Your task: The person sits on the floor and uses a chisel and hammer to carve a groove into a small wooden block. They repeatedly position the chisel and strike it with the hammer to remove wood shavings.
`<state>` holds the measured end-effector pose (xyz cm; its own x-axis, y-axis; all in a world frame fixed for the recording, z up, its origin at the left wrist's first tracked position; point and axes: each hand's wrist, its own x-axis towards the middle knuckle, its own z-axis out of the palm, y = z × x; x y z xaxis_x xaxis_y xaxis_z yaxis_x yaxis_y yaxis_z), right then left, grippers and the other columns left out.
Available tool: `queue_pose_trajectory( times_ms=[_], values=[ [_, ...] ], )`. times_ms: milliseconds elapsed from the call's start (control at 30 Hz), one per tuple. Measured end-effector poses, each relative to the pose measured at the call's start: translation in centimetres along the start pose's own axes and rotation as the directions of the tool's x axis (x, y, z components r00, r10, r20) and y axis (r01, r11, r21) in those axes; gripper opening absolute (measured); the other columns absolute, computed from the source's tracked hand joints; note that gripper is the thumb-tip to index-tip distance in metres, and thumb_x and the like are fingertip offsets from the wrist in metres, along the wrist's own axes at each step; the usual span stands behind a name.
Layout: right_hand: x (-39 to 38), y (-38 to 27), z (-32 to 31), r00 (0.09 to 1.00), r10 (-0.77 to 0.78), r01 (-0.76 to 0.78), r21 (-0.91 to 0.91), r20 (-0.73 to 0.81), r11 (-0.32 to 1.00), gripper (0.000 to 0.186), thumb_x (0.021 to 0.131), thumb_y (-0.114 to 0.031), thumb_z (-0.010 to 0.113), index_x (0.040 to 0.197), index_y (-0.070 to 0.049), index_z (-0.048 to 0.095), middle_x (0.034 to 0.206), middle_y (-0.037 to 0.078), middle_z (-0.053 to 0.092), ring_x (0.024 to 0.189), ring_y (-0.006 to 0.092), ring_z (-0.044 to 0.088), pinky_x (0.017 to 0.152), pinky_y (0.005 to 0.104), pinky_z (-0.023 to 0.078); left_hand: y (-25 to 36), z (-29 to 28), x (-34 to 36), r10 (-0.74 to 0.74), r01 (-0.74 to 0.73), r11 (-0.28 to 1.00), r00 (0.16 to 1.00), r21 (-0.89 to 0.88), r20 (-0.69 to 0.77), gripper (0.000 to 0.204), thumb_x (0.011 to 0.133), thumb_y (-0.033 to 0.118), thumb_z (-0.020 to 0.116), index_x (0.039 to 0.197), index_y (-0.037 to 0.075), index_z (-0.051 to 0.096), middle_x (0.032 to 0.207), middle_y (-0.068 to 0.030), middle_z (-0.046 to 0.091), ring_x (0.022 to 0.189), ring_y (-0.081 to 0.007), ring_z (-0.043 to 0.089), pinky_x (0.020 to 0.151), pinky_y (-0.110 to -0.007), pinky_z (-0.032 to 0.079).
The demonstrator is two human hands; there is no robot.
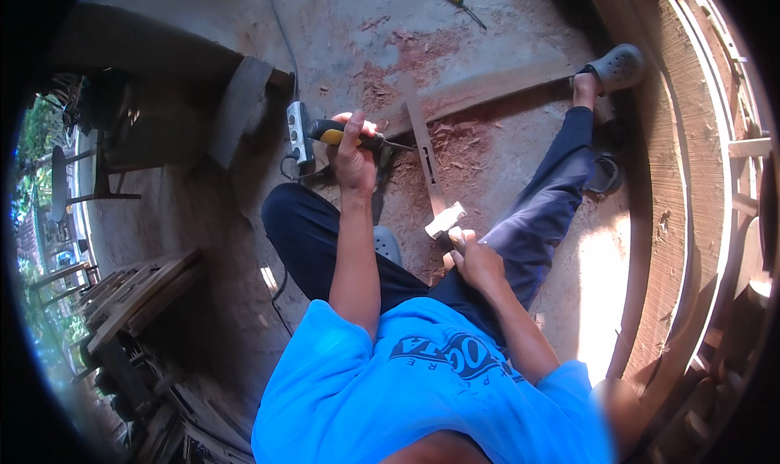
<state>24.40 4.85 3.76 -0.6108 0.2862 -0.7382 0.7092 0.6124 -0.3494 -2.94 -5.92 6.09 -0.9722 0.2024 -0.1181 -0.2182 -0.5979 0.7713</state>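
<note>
My left hand (356,159) is raised and closed around the black and yellow handle of a screwdriver (327,131). Its thin metal shaft points right, with the tip close to a slotted wooden strip (427,159); whether they touch I cannot tell. Narrow slots are cut in the strip's face. Just past the strip's near end, my right hand (479,262) grips a hammer (446,220) low over my lap, its pale metal head toward the strip. The strip rests against a longer wooden board (487,88) lying across the floor.
A power strip (299,131) with a cable lies left of my left hand. Reddish wood shavings (459,147) cover the floor between my legs. A second screwdriver (463,7) lies at the far side. Large timber (674,179) stands along the right; stacked wood (142,293) is at left.
</note>
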Motion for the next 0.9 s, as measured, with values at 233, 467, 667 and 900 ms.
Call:
queue_pose_trajectory(
  times_ms=[233, 467, 667, 900],
  values=[
    [0.4, -0.2, -0.5, 1.0, 0.004, -0.004, 0.011, 0.017, 1.0, 0.05, 0.095, -0.041, 0.064, 0.127, -0.004, 0.054, 0.102, 0.027, 0.071, 0.095, 0.0447, 0.069, 0.081, 0.0544, 0.054, -2.5, -1.5, 1.0, -0.001, 0.0, 0.998, 1.0, -0.059, -0.018, 0.016, 0.092, 0.019, 0.075, 0.097, 0.01, 0.062, 0.078, -0.0013, 0.062, 0.072, -0.0135, 0.061, 0.079, -0.033, 0.052],
    [0.2, -1.0, -1.8, 0.994, 0.054, -0.052, -0.022, 0.095, 0.998, 0.042, 0.094, -0.039, 0.065, 0.114, -0.002, 0.061, 0.102, 0.026, 0.072, 0.094, 0.0445, 0.069, 0.078, 0.0544, 0.054, -3.4, -1.7, 1.1, -0.017, 0.013, 0.999, 0.997, 0.045, 0.076, 0.023, 0.096, 0.029, 0.071, 0.097, 0.011, 0.057, 0.078, -0.0006, 0.055, 0.074, -0.0146, 0.057, 0.088, -0.039, 0.05],
    [3.5, -2.9, -4.7, 0.906, -0.175, 0.208, 0.046, -0.386, 0.977, 0.038, 0.091, -0.03, 0.069, 0.121, -0.007, 0.064, 0.102, 0.017, 0.069, 0.097, 0.0379, 0.068, 0.077, 0.0478, 0.056, -2.1, -2.0, 1.4, 0.093, -0.091, 0.993, 0.995, 0.071, -0.023, 0.028, 0.095, 0.034, 0.072, 0.094, 0.012, 0.056, 0.078, -0.0003, 0.055, 0.074, -0.0144, 0.055, 0.089, -0.04, 0.048],
    [13.2, -5.7, -4.9, 0.864, -0.37, 0.392, -0.007, -0.341, 0.92, 0.064, 0.09, -0.015, 0.062, 0.151, -0.019, 0.045, 0.126, 0.019, 0.059, 0.111, 0.0372, 0.063, 0.093, 0.0462, 0.055, -1.6, -2.6, 1.6, -0.012, 0.015, 0.999, 0.995, 0.033, -0.1, 0.029, 0.096, 0.036, 0.071, 0.093, 0.013, 0.055, 0.078, 0.0002, 0.053, 0.074, -0.0137, 0.054, 0.089, -0.039, 0.047]
  ],
)
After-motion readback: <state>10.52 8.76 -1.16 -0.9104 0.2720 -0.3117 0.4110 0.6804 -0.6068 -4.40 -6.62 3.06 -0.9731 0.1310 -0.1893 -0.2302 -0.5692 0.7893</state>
